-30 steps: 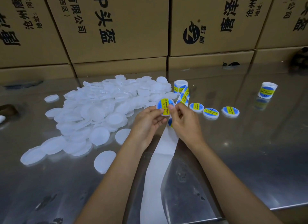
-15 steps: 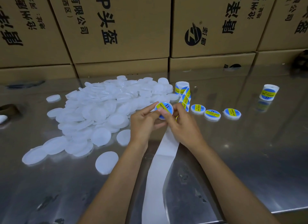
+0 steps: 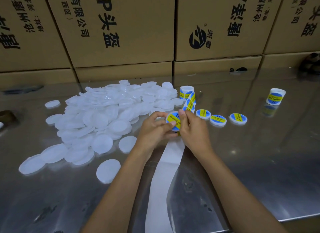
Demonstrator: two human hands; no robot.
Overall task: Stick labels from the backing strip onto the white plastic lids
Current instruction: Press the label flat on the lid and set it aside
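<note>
Left hand [image 3: 154, 128] grip holds the white lid [image 3: 173, 122] up off the desk [image 3: 259, 154] so the right hand [image 3: 194, 128] thumb, pinching, can smooth its blue-yellow label [image 3: 172, 120] flat

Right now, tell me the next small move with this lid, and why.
Probably set the labelled lid down at the left end of the row of three finished lids. Its blue-and-yellow label already covers the face, both the left hand and right hand pinch it, and unlabelled lids wait.
</note>
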